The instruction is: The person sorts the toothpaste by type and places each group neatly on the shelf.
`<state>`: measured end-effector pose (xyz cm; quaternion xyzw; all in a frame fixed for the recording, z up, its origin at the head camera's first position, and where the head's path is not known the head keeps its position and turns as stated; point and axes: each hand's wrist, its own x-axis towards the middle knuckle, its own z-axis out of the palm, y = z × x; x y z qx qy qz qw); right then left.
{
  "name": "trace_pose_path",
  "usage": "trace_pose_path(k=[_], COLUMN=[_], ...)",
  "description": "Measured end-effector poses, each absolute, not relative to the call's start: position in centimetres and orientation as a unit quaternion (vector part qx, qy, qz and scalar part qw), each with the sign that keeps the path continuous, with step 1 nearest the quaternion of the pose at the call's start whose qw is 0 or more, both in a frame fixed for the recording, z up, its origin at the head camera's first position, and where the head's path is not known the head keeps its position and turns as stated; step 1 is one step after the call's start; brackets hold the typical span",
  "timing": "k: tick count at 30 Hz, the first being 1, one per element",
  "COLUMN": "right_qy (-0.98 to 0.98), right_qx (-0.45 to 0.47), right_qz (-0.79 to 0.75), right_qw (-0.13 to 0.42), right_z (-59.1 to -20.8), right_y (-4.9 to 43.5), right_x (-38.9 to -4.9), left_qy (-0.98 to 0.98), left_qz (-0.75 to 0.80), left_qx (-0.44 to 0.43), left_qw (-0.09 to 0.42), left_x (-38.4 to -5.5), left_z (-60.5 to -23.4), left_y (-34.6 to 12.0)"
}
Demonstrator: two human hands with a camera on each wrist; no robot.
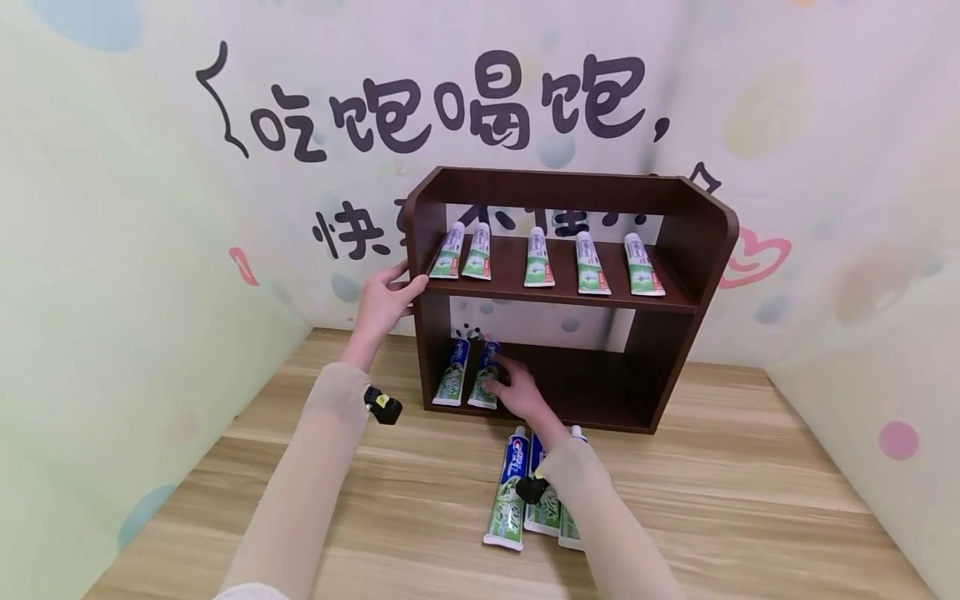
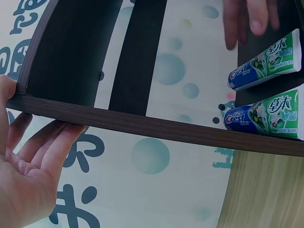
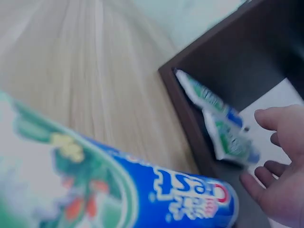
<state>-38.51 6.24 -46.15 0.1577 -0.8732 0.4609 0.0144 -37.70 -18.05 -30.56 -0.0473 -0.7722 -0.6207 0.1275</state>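
A dark brown two-level shelf (image 1: 558,185) stands on the table. My left hand (image 1: 384,307) grips its left side panel, with the fingers on the outer side in the left wrist view. On the lower level lie two blue and green Crest toothpaste tubes, a left tube (image 1: 452,379) and a second tube (image 1: 482,390) beside it. My right hand (image 1: 522,395) is at the second tube; in the right wrist view its fingers are loosely bent and hold nothing. Three more such tubes, among them the leftmost tube (image 1: 508,492), lie before the shelf, partly hidden by my right forearm.
Several white and green toothpaste tubes (image 1: 537,265) lean in a row on the upper level. The wood-grain table (image 1: 405,500) meets printed walls (image 1: 127,250) at the left, back and right. One Crest tube (image 3: 175,194) looms close in the right wrist view.
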Motion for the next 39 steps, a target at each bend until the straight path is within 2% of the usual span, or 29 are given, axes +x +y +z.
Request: trace_pose_path(k=[11,19,32,39], right_qy=[-0.869,-0.870,-0.897,-0.906], right_qx=[0.126,0.131,0.114,0.117], right_qz=[0.476,0.467,0.411,0.392], right_qw=[0.048,0.084,0.115,0.110], right_z=[-43.1,-42.2,-43.5,-44.2], right_y=[9.1,11.8,15.5,16.6], right_x=[-32.9,-30.4,-27.8,-26.9], left_qy=[-0.774,-0.772,-0.768,-0.758], left_qz=[-0.616,-0.620,-0.625,-0.635], left_qx=[-0.048,-0.042,-0.041,-0.043], left_qw=[0.136,0.132,0.135,0.142], left_x=[-37.7,-37.8,-37.4,-37.3], left_z=[-30.7,-30.6,-30.6,-30.7], left_y=[-18.0,-18.2,-18.2,-17.9])
